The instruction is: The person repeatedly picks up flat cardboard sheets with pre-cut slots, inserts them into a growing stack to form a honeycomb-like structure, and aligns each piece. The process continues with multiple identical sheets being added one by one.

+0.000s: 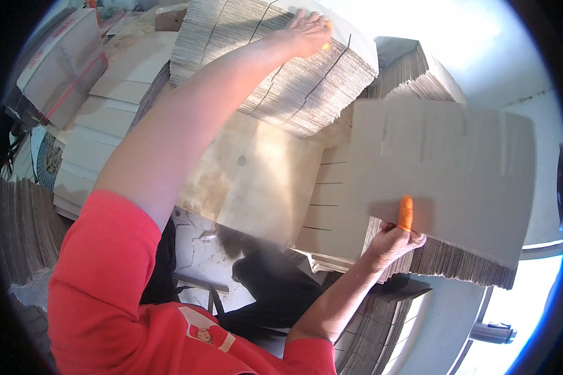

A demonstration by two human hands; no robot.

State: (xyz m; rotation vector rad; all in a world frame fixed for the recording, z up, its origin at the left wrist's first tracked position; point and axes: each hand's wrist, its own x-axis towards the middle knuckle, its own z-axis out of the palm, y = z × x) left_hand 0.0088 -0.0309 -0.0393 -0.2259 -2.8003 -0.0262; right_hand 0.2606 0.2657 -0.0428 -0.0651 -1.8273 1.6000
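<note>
My left arm reaches across to a tall stack of cardboard sheets [316,84] with dark slots along its side. On the stack's far top edge lies my left hand [303,34], fingers spread, an orange finger cover showing on it. At the right, my right hand [394,242] is at the near edge of a second stack, topped by a grey cardboard sheet [456,162]. Its thumb, in an orange cover, presses on the sheet's top while the other fingers curl at the edge, partly hidden. How many sheets they grip cannot be seen.
Between the stacks lies a stained wooden board [250,169]. Slotted sheets [325,194] sit under the right stack. More sheets [97,131] overlap at the left, near a plastic-wrapped bundle [65,65]. Another stack [413,69] stands behind; bundled cardboard [375,325] is below right.
</note>
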